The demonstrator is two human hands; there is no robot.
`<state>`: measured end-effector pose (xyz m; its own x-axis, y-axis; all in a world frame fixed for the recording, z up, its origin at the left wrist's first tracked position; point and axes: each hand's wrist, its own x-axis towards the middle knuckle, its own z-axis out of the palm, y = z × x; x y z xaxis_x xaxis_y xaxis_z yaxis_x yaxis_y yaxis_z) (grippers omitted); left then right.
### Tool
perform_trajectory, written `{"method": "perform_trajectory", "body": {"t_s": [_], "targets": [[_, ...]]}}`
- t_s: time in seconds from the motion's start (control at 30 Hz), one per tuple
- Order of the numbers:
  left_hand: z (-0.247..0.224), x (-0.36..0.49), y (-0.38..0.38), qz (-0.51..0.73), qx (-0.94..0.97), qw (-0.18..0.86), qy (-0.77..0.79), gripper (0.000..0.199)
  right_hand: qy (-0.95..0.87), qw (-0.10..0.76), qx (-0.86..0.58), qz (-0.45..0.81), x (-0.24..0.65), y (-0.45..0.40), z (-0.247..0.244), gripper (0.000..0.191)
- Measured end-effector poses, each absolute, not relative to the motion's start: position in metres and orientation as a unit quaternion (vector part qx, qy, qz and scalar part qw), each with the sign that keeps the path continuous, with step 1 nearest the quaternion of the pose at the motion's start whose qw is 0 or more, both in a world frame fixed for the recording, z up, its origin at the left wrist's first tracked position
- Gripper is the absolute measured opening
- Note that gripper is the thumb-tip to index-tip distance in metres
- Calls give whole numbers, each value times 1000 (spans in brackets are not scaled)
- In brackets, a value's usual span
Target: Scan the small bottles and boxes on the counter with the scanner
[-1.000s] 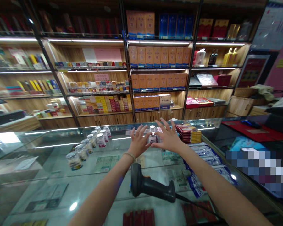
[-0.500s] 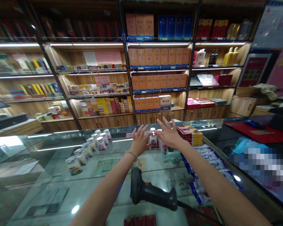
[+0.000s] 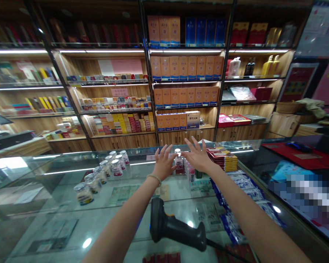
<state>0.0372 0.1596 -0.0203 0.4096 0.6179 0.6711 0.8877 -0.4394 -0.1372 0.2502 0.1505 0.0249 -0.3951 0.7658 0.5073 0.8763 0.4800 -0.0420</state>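
Observation:
My left hand (image 3: 163,160) reaches over the glass counter with its fingers spread, a beaded bracelet (image 3: 155,179) on the wrist. Facing it, my right hand (image 3: 199,157) has its fingers spread too. Between the two hands stands a small white-lidded jar (image 3: 178,164); whether a fingertip touches it I cannot tell. Behind and under the right hand are small pink-and-white packages (image 3: 191,172), partly hidden. A black barcode scanner (image 3: 178,228) with a cable lies on the glass between my forearms.
Several lidded jars (image 3: 83,193) stand in two rows at the left. To the right are stacked red-and-yellow packs (image 3: 223,159) and blue-and-white packets (image 3: 245,188). A red mat (image 3: 304,155) with a mouse lies farther right. Shelves of orange boxes (image 3: 183,68) line the back wall.
My view has shifted slightly, so the scanner appears a little lower. Both hands keep nearly the same spread pose around the jar.

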Motion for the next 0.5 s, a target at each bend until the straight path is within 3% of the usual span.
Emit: {"method": "perform_trajectory", "body": {"t_s": [0.5], "targets": [[-20,40,165,-274,-796,242,-483,53,-820,226,-510,-123,249,150,23,62]]}}
